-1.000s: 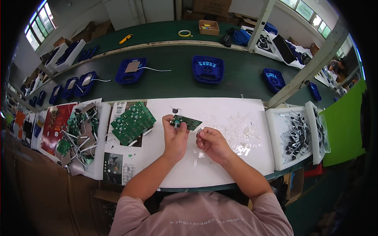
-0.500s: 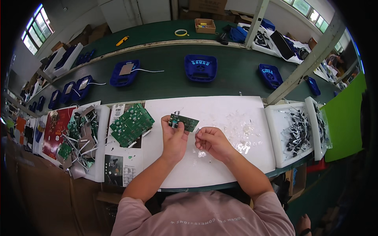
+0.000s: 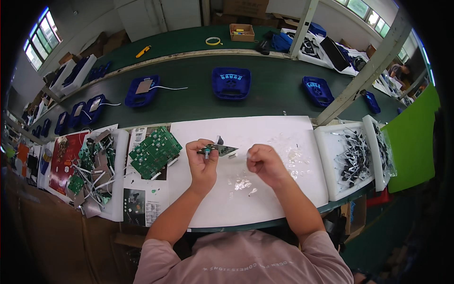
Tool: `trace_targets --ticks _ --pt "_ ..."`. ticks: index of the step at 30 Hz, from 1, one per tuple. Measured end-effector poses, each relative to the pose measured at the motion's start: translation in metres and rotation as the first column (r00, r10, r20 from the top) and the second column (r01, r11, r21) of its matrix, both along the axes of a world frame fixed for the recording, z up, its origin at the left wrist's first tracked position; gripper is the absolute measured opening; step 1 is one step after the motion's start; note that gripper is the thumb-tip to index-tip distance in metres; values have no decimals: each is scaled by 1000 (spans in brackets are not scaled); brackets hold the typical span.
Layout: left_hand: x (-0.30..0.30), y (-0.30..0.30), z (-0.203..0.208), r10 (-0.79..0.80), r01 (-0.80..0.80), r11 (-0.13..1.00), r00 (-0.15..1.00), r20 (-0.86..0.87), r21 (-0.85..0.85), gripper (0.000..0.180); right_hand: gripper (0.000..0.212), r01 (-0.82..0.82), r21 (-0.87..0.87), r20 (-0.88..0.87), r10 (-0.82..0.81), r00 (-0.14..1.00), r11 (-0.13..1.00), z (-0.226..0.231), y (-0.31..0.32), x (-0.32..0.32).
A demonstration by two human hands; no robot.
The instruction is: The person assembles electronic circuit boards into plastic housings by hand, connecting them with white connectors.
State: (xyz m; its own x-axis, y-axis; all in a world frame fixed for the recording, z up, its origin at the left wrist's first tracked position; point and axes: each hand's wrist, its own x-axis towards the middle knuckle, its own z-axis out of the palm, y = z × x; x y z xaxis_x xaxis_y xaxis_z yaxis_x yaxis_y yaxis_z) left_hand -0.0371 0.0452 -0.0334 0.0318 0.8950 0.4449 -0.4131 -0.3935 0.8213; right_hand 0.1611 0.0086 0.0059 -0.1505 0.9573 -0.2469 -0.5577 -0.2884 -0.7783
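A small green circuit board is pinched between the thumb and fingers of my left hand, held above the white work sheet. Components stand up from the board near my thumb, and its bare corner points right. Just under that corner shows a small whitish piece; whether it is attached I cannot tell. To the right, apart from the board, my right hand has its fingers curled together; anything inside them is hidden. Left of my left hand lies a larger panel of green circuit boards on printed paper.
Clear plastic scraps are strewn over the white sheet. A white foam tray at right holds black-and-white cable parts; another at left holds boards and wires. Blue plastic housings sit on the green belt beyond. A post rises at right.
My right hand has drawn away from the board to the right. The board has tipped and shows more edge-on. The blue housings appear farther left, with the whole view slightly shifted.
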Motion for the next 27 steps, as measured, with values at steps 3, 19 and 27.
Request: trace_targets --ticks 3,19,27 --pt "-3 6 0 28 8 968 989 142 -251 31 13 136 229 435 -226 872 964 6 10 40" --pt "1 14 39 -386 296 835 916 -111 -465 51 29 47 528 844 -530 81 848 -1 16 85" --pt "30 31 110 -217 539 839 209 -954 -72 56 33 -433 236 507 270 819 870 -18 10 34"
